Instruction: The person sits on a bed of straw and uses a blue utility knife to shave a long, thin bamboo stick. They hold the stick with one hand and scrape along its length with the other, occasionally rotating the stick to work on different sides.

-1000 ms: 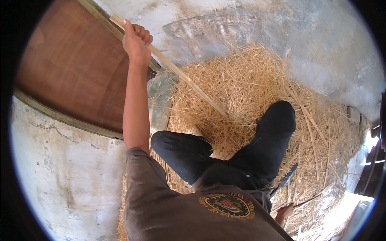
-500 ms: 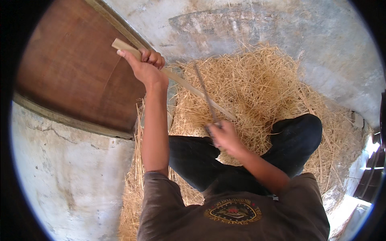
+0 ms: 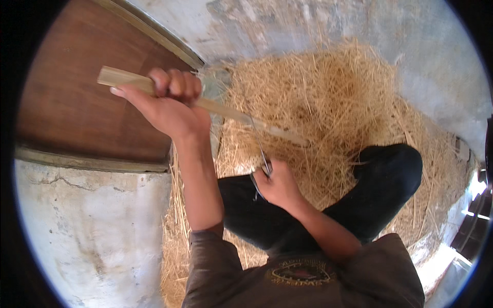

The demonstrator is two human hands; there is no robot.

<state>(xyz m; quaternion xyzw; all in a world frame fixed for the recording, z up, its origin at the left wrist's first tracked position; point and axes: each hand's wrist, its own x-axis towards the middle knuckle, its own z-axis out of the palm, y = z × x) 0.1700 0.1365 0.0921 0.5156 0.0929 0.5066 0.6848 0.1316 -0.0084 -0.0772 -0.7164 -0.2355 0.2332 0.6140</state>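
My left hand (image 3: 177,105), raised at the upper left, is closed around a long, flat, pale strip of wood or bamboo (image 3: 226,110), with the thumb stretched along its near end. The strip slants down to the right, and its blurred far end lies over the straw. Lower and to the right, my right hand (image 3: 277,185) grips the handle of a long, thin-bladed knife (image 3: 263,154). Its blade points up and crosses the strip around its middle; whether they touch, I cannot tell. Motion blurs the blade's upper part.
Straw (image 3: 308,87) is heaped in front of me and along both sides. My folded legs (image 3: 390,169) in dark trousers rest on it. A brown wooden panel (image 3: 92,97) with a frame stands at the left, beside a stained pale wall (image 3: 97,226).
My left hand has come down and left with the strip, which lies less steeply. My right hand has dropped slightly, bringing the knife's blade across the strip.
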